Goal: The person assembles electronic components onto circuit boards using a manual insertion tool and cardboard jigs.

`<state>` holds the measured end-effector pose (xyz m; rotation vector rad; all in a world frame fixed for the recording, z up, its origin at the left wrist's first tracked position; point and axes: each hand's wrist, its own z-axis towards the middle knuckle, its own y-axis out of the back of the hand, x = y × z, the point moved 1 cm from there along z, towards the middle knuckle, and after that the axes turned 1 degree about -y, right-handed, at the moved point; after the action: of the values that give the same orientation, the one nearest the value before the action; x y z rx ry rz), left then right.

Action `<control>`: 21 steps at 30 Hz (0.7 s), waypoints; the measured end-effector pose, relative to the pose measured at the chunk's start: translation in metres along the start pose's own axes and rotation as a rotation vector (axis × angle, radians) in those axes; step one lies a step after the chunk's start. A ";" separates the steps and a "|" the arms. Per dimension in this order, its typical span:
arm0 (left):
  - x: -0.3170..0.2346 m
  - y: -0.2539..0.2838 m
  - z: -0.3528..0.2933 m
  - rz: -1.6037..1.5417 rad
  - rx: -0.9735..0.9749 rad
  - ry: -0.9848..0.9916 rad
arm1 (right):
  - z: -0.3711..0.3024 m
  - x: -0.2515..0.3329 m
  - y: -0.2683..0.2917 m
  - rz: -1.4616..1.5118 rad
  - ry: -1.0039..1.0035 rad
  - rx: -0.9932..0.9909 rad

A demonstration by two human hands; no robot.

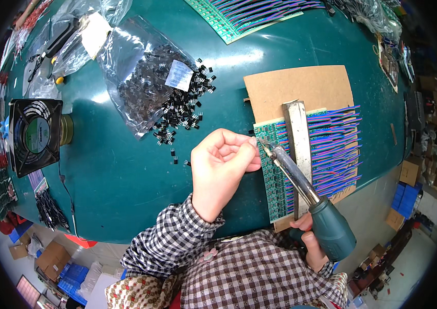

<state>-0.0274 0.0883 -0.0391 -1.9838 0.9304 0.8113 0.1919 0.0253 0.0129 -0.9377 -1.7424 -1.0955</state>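
My left hand (221, 162) is closed in a pinch at the left edge of a green circuit board panel (275, 198). What its fingertips hold is too small to make out. My right hand (315, 246) grips a soldering iron (331, 226) by its dark green handle, which hides part of the hand. The iron's tip meets the board's edge right beside my left fingertips. Blue, red and dark wires (336, 149) run rightward from the panel. Across them lies a metal bar (299, 136). Panel and wires rest on a brown cardboard sheet (300, 85).
Black three-legged components (182, 108) spill from a clear plastic bag (126, 67) onto the green table (141, 190). A black fan (36, 136) stands at the left. Another wired panel (234, 31) lies at the far side. Bundled wires (48, 206) lie near the left edge.
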 end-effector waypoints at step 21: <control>-0.001 0.000 0.000 0.015 0.002 0.002 | 0.000 0.017 -0.012 0.251 -0.121 -0.114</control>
<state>-0.0278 0.0890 -0.0378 -1.9785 0.9482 0.8162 0.1748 0.0238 0.0249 -1.2787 -1.6176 -0.9985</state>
